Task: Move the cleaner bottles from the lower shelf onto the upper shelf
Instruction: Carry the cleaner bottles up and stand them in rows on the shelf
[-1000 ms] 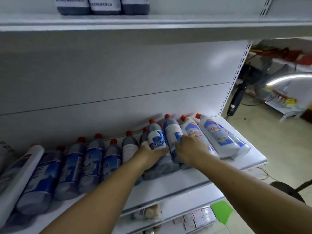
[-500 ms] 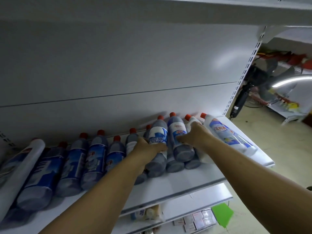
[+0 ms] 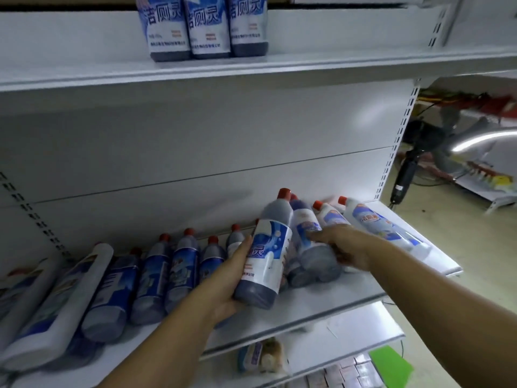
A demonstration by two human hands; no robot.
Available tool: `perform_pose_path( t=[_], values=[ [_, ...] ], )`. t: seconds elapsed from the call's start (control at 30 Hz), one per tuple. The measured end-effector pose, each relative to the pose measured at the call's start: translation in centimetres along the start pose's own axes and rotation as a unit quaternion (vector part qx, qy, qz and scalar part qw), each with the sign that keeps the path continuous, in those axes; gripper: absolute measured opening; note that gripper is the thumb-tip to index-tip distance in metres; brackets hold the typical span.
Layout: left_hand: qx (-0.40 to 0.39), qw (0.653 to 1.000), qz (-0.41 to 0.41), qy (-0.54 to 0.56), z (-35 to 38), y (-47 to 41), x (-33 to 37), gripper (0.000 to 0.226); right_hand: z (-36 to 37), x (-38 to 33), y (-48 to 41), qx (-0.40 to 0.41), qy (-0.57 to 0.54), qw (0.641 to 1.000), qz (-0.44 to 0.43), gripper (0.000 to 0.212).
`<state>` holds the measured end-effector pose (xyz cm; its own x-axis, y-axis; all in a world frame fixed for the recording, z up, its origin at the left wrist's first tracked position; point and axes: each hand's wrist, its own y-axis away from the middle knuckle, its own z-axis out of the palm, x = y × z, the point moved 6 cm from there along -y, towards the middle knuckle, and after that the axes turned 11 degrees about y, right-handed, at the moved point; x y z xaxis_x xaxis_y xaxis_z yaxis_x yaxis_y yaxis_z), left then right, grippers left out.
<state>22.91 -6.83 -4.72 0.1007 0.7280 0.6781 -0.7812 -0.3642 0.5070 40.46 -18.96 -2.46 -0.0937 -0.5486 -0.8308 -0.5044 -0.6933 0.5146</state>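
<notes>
On the lower shelf (image 3: 321, 299), left: a row of bottles (image 3: 156, 275) lying on their sides; on the upper shelf (image 3: 335, 67), three upright bottles (image 3: 204, 26). Centre: left hand (image 3: 223, 288), fingers wrapped round a tilted bottle (image 3: 265, 256) raised just off the lower shelf. Right: right hand (image 3: 349, 247), fingers curled over a second bottle (image 3: 313, 261) lying among others there, blurred.

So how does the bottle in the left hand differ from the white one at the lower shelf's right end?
The held bottle is dark-bodied; the white bottle is pale. The held bottle is near-upright in the left hand; the white bottle lies on the lower shelf. Both have red caps.
</notes>
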Motion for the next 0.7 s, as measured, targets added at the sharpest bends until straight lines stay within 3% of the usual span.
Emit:
perform_pose_path(
  t=[0.13,0.27,0.37,0.47,0.6,0.7],
  values=[
    [0.006,1.000,-0.001,0.004,-0.2,4.4,-1.1,0.067,1.3,1.9,6.9,-0.037,-0.108,0.992,-0.048,0.069],
    [-0.046,0.998,0.040,0.013,1.2,9.3,-0.6,0.063,2.6,2.3,12.7,-0.086,-0.197,0.970,-0.111,0.097],
    [-0.117,0.988,0.097,-0.038,3.4,12.6,0.7,0.086,3.9,1.7,16.0,-0.103,-0.213,0.961,-0.144,0.105],
    [-0.135,0.978,0.145,-0.060,4.7,14.5,0.8,0.103,4.8,0.9,18.4,-0.098,-0.220,0.955,-0.172,0.108],
    [-0.123,0.973,0.175,-0.082,5.9,16.6,1.1,0.076,5.3,-1.7,21.7,-0.077,-0.273,0.941,-0.185,0.099],
    [-0.110,0.974,0.178,-0.080,6.7,18.5,2.1,0.073,5.2,-4.2,23.9,-0.070,-0.273,0.938,-0.202,0.099]
  ],
)
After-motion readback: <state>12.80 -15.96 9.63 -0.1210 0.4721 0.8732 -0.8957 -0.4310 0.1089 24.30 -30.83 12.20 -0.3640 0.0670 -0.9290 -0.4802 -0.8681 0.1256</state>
